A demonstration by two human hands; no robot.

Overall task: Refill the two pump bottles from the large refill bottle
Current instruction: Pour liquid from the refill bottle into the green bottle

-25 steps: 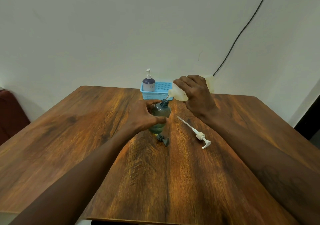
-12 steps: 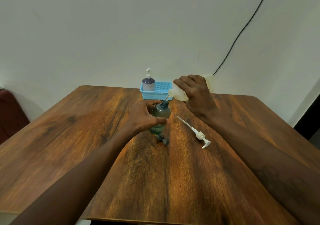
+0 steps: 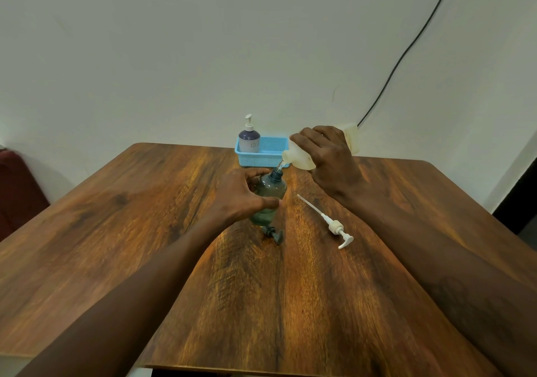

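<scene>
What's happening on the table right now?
A person is mid-pour. The right hand tilts the refill bottle over the open neck of the grey-blue bottle, which the left hand grips upright on the table; a thin stream appears to run in. A dark pump and a white pump lie loose nearby. The purple pump bottle stands in the blue basket, pump on.

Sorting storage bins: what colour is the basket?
Light blue basket, clearest in the head view.

wooden table point(image 3: 290, 304): blue basket point(image 3: 263, 157) top centre, open green bottle point(image 3: 268, 193) mid-frame, dark pump point(image 3: 273, 233) just below it, white pump point(image 3: 334, 225) lying right of centre
</scene>
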